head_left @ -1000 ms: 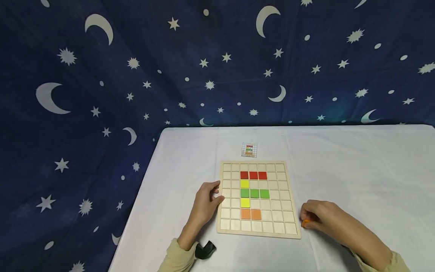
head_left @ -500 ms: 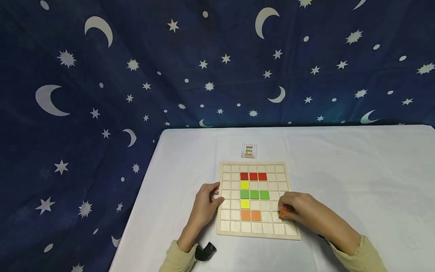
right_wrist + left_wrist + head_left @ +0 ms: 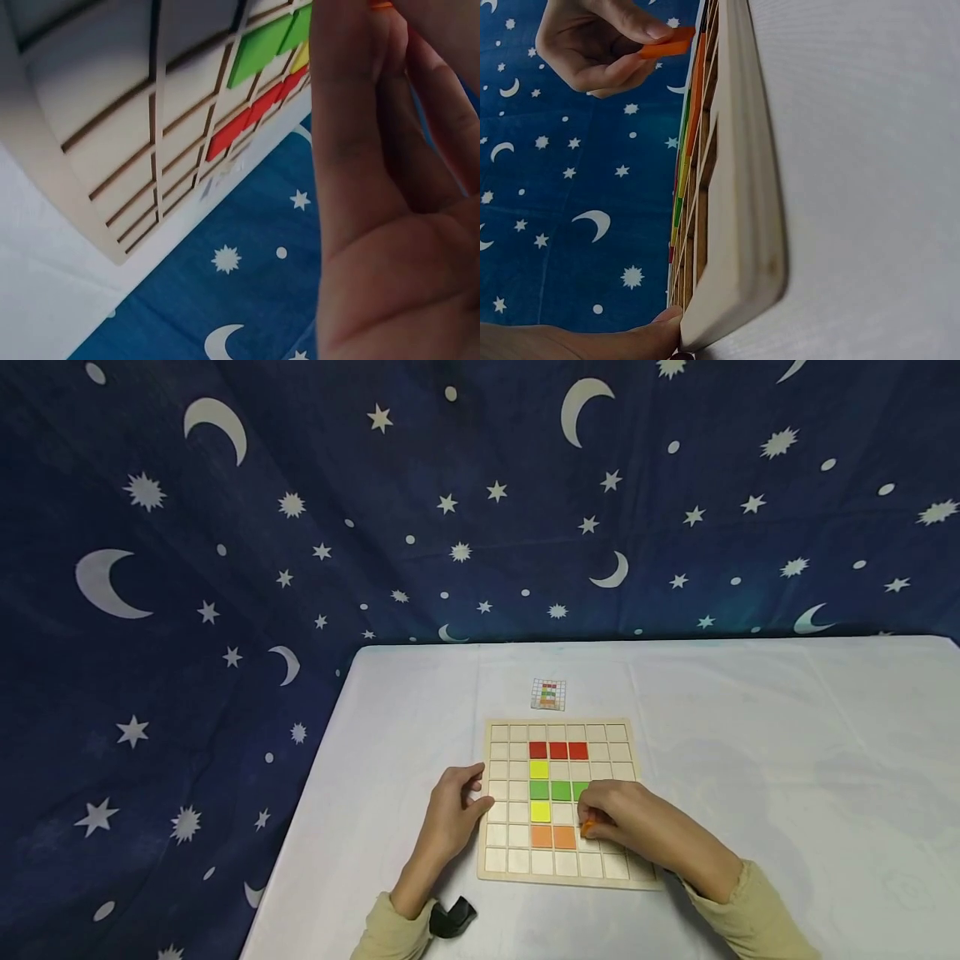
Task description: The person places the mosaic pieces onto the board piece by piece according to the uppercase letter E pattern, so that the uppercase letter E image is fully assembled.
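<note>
My right hand (image 3: 630, 814) pinches an orange square tile (image 3: 667, 43) between thumb and fingers. In the left wrist view the tile is held tilted, apart from the board. The wooden grid board (image 3: 566, 864) lies flat under that hand. In it sit a row of red tiles (image 3: 558, 751), a row of green tiles (image 3: 560, 791), two yellow tiles (image 3: 540, 812) and two orange tiles (image 3: 564, 837). My right hand partly covers the rightmost green tile. My left hand (image 3: 453, 810) touches the board's left edge with thumb and fingertips, fingers loosely bent.
A small printed card (image 3: 549, 694) with a coloured grid pattern lies beyond the board. White cloth (image 3: 787, 735) covers the table. A black object (image 3: 452, 917) sits by the left wrist. Behind hangs a dark blue curtain (image 3: 525, 510) with moons and stars.
My right hand has carried the orange tile leftward from beside the board's right edge to over the board, near the two laid orange tiles. My left hand has stayed at the left edge.
</note>
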Motion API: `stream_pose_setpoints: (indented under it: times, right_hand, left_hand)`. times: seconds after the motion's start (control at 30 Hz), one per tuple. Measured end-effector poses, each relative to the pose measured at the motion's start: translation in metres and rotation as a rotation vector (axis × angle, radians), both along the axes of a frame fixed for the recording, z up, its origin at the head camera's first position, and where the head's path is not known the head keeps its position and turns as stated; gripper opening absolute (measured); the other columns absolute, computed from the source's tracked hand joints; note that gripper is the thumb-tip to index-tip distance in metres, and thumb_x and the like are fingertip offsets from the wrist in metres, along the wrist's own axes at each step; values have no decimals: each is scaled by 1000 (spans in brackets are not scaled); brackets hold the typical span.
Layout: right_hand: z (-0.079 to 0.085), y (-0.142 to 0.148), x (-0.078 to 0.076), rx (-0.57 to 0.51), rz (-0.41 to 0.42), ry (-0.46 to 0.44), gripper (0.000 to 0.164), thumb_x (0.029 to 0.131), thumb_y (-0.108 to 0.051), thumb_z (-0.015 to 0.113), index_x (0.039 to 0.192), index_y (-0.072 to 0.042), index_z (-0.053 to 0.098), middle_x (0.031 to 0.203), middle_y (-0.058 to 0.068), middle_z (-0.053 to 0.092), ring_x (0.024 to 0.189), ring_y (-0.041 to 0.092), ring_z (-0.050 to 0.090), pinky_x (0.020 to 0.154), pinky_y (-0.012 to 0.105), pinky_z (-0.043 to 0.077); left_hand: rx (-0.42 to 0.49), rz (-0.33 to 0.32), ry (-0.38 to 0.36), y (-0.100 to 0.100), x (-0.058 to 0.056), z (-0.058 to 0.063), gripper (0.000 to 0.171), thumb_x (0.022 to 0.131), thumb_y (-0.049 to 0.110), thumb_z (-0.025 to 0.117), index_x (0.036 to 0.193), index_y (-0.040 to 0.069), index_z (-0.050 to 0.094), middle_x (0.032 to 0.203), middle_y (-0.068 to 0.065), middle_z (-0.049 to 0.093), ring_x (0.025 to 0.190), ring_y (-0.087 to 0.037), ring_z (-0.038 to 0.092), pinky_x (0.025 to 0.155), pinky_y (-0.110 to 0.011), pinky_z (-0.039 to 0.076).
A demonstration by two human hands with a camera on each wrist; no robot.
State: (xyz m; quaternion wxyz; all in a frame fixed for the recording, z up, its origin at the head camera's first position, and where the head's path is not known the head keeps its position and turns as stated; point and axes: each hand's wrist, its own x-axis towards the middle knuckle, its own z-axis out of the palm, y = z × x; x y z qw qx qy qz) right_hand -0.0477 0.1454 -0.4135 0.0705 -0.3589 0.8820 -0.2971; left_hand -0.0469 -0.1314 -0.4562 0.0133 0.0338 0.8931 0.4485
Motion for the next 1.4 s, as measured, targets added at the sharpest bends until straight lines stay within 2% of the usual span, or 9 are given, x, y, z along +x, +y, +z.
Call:
stream_pose_setpoints:
  times: [0.37, 0.77, 1.1, 1.3, 1.4]
  right_hand:
    - [-5, -2, -1, 4, 31, -44, 14, 83, -11, 79, 83, -17, 66, 80, -14, 59, 74, -1, 49, 66, 23, 48]
    - [-13, -3, 0, 17, 47, -11, 13, 85, -11, 77, 83, -17, 66, 79, -15, 57, 74, -2, 47, 69, 24, 47]
    - [-17, -1, 0, -12, 70, 88, 16, 82, -10, 80, 82, -17, 66, 79, -14, 56, 75, -1, 48, 69, 23, 47]
    - [-16, -1, 0, 1, 75, 88, 15, 83, -9, 78, 82, -17, 66, 80, -13, 57, 76, 0, 49, 70, 23, 47]
    - [-13, -1, 2, 21, 50, 79, 13, 85, -10, 77, 83, -18, 67, 81, -14, 57, 77, 0, 49, 70, 24, 48]
  left_hand:
    - [0, 6, 1, 1, 1, 0, 47, 84, -3, 75, 129, -6, 61, 107, -12, 60, 83, -15, 54, 68, -19, 47]
    - [0, 3, 5, 1, 0, 0, 47, 84, -2, 75, 129, -6, 61, 107, -12, 60, 85, -15, 54, 69, -20, 48]
    - [-8, 7, 1, 2, 1, 2, 48, 84, -2, 75, 129, -6, 60, 107, -12, 60, 84, -15, 53, 69, -19, 47]
    - [-14, 10, 12, 2, 2, 2, 48, 84, -1, 75, 129, -5, 61, 107, -11, 60, 85, -15, 53, 69, -19, 47]
    - [-32, 11, 27, 3, 3, 3, 48, 85, 0, 75, 130, -5, 60, 107, -11, 60, 85, -15, 53, 69, -20, 47]
